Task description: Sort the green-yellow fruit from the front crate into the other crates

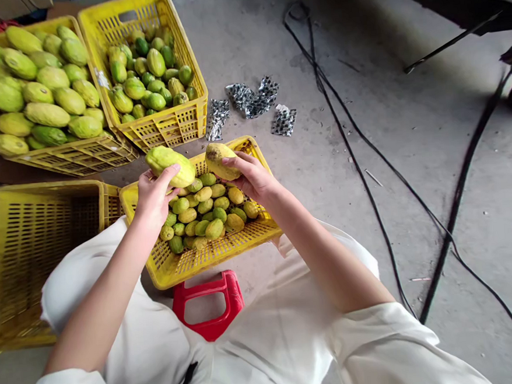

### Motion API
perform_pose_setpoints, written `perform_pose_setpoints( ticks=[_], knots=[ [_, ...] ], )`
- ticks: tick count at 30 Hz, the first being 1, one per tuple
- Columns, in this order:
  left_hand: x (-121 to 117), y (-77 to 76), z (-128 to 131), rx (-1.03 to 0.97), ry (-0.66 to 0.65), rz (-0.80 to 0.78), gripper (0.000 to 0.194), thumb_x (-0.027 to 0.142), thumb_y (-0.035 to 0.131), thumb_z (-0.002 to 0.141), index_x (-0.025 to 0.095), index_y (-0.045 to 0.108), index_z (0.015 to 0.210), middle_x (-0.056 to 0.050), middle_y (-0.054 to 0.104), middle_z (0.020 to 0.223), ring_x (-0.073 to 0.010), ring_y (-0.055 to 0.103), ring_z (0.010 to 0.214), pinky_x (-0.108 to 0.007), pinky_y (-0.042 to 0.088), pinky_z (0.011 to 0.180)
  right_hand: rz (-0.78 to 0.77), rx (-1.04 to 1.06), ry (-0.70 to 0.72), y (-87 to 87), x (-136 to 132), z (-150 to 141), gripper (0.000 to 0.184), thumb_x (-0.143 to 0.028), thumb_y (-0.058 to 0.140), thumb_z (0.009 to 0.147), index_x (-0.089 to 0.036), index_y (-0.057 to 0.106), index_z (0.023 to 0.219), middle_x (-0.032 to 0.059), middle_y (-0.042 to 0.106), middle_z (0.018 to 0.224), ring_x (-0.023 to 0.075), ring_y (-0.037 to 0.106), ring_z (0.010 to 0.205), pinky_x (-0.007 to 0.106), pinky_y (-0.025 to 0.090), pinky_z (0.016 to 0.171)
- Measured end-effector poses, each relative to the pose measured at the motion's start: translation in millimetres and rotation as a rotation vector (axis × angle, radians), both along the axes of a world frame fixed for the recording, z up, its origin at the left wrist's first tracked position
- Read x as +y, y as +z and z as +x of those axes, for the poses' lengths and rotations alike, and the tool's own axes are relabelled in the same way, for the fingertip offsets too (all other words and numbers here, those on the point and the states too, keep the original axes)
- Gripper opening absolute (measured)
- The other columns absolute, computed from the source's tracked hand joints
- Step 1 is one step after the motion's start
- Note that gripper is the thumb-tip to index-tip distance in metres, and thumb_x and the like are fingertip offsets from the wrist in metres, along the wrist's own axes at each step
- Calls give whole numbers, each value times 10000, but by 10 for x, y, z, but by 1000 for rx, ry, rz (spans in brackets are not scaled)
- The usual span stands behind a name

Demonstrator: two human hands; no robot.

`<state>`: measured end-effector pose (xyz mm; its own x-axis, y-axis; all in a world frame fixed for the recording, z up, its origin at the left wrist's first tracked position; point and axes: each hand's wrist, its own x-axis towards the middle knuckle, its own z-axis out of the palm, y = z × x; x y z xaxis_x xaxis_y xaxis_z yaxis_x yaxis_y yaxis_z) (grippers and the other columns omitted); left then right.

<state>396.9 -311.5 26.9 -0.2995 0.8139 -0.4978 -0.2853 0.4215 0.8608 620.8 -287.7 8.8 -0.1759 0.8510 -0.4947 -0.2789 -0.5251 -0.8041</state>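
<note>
Fingers of our left hand [157,196] are wrapped around a large yellow-green fruit [170,164], the thumb laid over its top and the others partly hidden beneath it. Our right hand [257,179] pinches a second fruit [219,161], yellower and mottled with dark specks, its thumb resting along the skin. We hold the two side by side, apart from each other, with their near ends pointing toward our fingers.

Below our fingers sits a yellow crate [200,276] with small green and yellow fruits [205,206] lying loosely across its bottom. Nearer to us than the fingers, a red plastic piece [233,296] with a wide opening shows between our white trouser legs [266,337].

Beyond our left fingers stands a taller crate [164,130] holding more smallish fruits [156,62]; farther left of those fingers, another crate [82,159] is heaped above its rim with large ones [52,78]. Directly left of the same fingers is a slatted crate [45,188]. Past our right fingers, crumpled silver-and-black wrappers [252,100] lie on the concrete floor [235,24], and well to their right run black cables [435,279].
</note>
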Motion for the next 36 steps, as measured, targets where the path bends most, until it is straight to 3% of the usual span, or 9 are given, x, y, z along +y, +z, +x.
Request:
perform_pose_setpoints(
  ticks=[3, 7, 11, 15, 19, 24, 27, 30, 36],
  knots=[
    [7, 73, 37, -47, 63, -85, 657, 327, 1048, 572, 277, 582, 1032, -15, 809, 1071, -258, 813, 1022, -404, 676, 897, 11, 6, -8, -34, -8, -1, 655, -547, 1037, 640, -289, 705, 1142, 67, 841, 1220, 332, 795, 1269, 461, 704, 1064],
    [5, 120, 90, -4, 73, -70, 651, 350, 998, 574, 278, 601, 1085, -16, 808, 1081, -281, 818, 1059, -369, 641, 833, 3, -28, -49, -54, -11, 2, 737, -584, 1100, 586, -319, 659, 1113, 21, 820, 1151, 291, 792, 1171, 394, 695, 903],
    [0, 77, 91, 23, 45, -93, 590, 375, 984, 587, 265, 622, 1040, -51, 797, 1095, -317, 799, 1101, -374, 616, 793, 24, 8, -75, -30, 2, 4, 719, -589, 1102, 589, -309, 658, 1082, 0, 791, 1092, 227, 765, 1067, 302, 633, 764],
    [-13, 45, 89, 40, 51, -92, 538, 377, 1019, 608, 254, 638, 968, -76, 792, 1079, -351, 783, 1170, -401, 636, 838, 35, 50, -109, -27, 20, -2, 656, -562, 1098, 589, -282, 661, 992, -6, 773, 1033, 193, 737, 988, 281, 614, 749],
    [-30, 60, 109, 40, 35, -93, 501, 428, 1036, 644, 236, 685, 945, -75, 795, 1021, -356, 778, 1200, -399, 652, 885, 6, 110, -117, -45, 30, -11, 586, -546, 1074, 653, -278, 669, 980, 2, 789, 1009, 209, 757, 997, 317, 662, 835],
    [-27, 70, 120, -25, 48, 12, 488, 333, 1034, 643, 231, 695, 980, -78, 793, 1080, -345, 787, 1176, -415, 650, 884, -43, 189, -133, 7, 26, -38, 421, -406, 982, 794, -286, 677, 1058, 0, 830, 1042, 230, 795, 1045, 366, 693, 921],
    [-9, 73, 110, -14, 93, 14, 557, 293, 1041, 588, 234, 676, 1005, -58, 767, 1104, -276, 765, 1082, -349, 604, 807, -61, 187, -172, 35, 33, -68, 382, -348, 952, 797, -278, 679, 1054, 1, 837, 1071, 207, 794, 1032, 313, 678, 869],
    [4, 84, 93, -5, 125, -10, 675, 277, 1069, 500, 242, 651, 1028, -39, 749, 1134, -219, 720, 1018, -308, 549, 754, -73, 166, -194, 17, 50, -83, 370, -418, 945, 820, -273, 683, 1038, 9, 806, 1005, 209, 786, 985, 315, 676, 829],
    [7, 77, 72, -14, 63, -2, 651, 360, 1097, 482, 243, 670, 961, -61, 778, 1091, -245, 727, 1047, -319, 548, 763, -151, 175, -197, -73, 81, 7, 305, -529, 818, 886, -269, 698, 989, 21, 695, 869, 234, 739, 881, 326, 605, 648]
  ],
)
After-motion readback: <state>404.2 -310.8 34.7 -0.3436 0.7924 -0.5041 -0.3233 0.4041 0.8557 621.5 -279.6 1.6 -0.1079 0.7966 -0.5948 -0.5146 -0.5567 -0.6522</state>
